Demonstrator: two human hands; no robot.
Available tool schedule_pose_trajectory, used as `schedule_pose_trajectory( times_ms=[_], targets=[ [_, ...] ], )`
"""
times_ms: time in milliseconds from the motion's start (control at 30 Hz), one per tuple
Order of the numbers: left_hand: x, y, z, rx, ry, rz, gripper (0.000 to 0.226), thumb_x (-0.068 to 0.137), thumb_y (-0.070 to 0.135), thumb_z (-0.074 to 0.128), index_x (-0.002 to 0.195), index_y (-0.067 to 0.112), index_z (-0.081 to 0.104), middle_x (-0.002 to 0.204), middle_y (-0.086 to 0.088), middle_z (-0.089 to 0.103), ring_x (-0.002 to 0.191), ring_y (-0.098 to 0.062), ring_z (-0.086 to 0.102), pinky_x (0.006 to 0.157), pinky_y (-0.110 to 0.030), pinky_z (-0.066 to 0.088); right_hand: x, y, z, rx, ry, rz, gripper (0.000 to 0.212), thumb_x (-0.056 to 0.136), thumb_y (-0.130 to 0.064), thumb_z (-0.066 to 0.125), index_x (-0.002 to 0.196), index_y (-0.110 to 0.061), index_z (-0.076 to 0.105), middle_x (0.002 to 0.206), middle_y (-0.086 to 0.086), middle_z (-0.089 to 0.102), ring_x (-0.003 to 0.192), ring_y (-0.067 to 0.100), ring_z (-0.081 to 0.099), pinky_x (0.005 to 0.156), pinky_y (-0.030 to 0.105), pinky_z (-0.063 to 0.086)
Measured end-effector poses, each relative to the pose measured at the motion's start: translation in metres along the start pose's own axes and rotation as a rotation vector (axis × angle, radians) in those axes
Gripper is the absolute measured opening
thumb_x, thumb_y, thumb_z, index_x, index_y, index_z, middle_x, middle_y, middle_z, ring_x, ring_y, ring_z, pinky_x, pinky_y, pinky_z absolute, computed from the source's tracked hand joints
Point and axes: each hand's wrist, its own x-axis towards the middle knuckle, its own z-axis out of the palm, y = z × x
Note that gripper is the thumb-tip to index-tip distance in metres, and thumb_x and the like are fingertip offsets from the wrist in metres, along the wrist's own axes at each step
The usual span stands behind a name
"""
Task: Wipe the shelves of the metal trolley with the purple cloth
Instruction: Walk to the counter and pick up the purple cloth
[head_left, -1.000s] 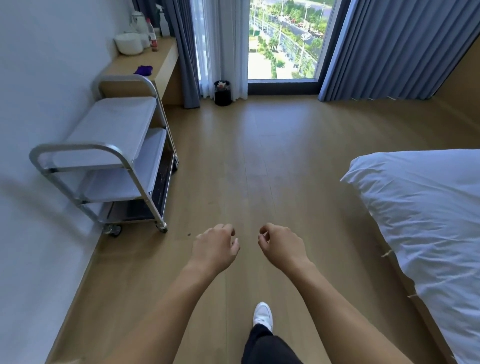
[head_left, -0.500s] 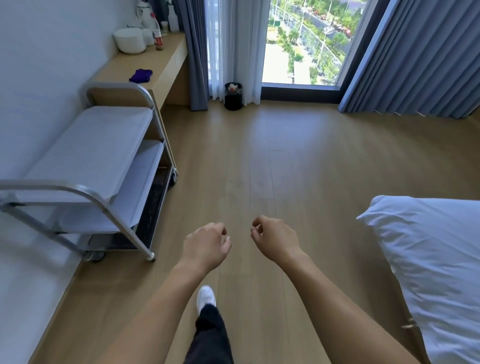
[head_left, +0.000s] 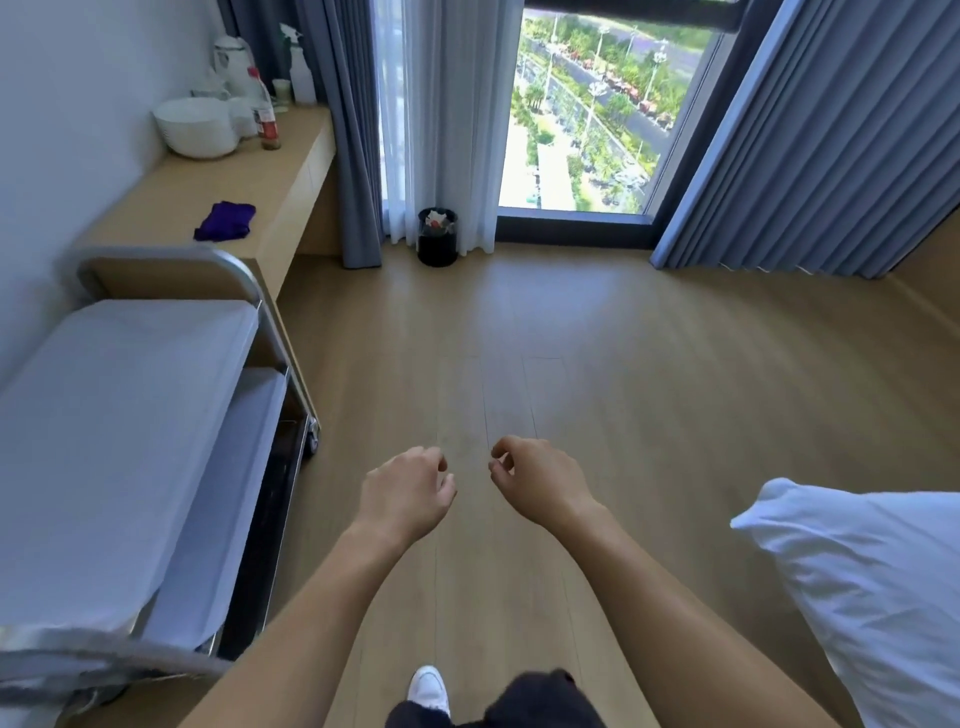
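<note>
The metal trolley (head_left: 130, 415) stands against the left wall, its top shelf and a lower shelf showing pale and bare. The purple cloth (head_left: 226, 221) lies crumpled on the wooden counter (head_left: 291, 171) just beyond the trolley's far handle. My left hand (head_left: 408, 493) and my right hand (head_left: 535, 480) hang in front of me over the floor, fingers loosely curled, holding nothing. Both are well to the right of the trolley and far short of the cloth.
White bowls (head_left: 195, 127), a sauce bottle (head_left: 265, 117), a kettle and a spray bottle (head_left: 301, 67) sit at the counter's far end. A black bin (head_left: 438, 236) stands by the window. A white pillow (head_left: 872, 582) on a bed fills the lower right. Wooden floor lies between.
I have walked forward: the trolley, counter and cloth have come closer and shifted down-left. My hands keep the same curled pose.
</note>
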Motion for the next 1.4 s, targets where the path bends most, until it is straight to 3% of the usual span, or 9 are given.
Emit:
schedule_pose_trajectory(
  times_ms=[433,833,1400],
  targets=[
    [0.174,-0.065,-0.019,0.019,-0.033,-0.052,0.027,0.091,0.043,0.045,0.105,0.025,0.061,0.106,0.007,0.064,0.099,-0.018,0.062,0.080,-0.035,0.051,0.201,-0.029,-0.004,0.043,-0.058,-0.017,0.028,0.095,-0.040,0.045,0.116,-0.028,0.059,0.110,-0.007,0.068,0.103,0.018,0.061,0.081,0.033,0.050],
    [0.393,-0.086,-0.056,0.053,0.025,-0.148,0.025,0.092,0.041,0.045,0.103,0.025,0.060,0.105,0.006,0.064,0.095,-0.018,0.062,0.077,-0.035,0.051,0.448,-0.033,-0.052,0.050,-0.062,-0.135,0.028,0.095,-0.038,0.045,0.115,-0.027,0.060,0.109,-0.004,0.069,0.100,0.019,0.062,0.080,0.034,0.053],
    [0.650,-0.111,-0.055,0.008,0.008,-0.116,0.023,0.091,0.042,0.046,0.101,0.027,0.061,0.104,0.008,0.064,0.096,-0.019,0.062,0.074,-0.032,0.047,0.676,-0.013,-0.094,0.031,-0.090,-0.077,0.028,0.096,-0.040,0.045,0.115,-0.026,0.061,0.108,-0.003,0.069,0.099,0.020,0.063,0.082,0.037,0.054]
  ],
)
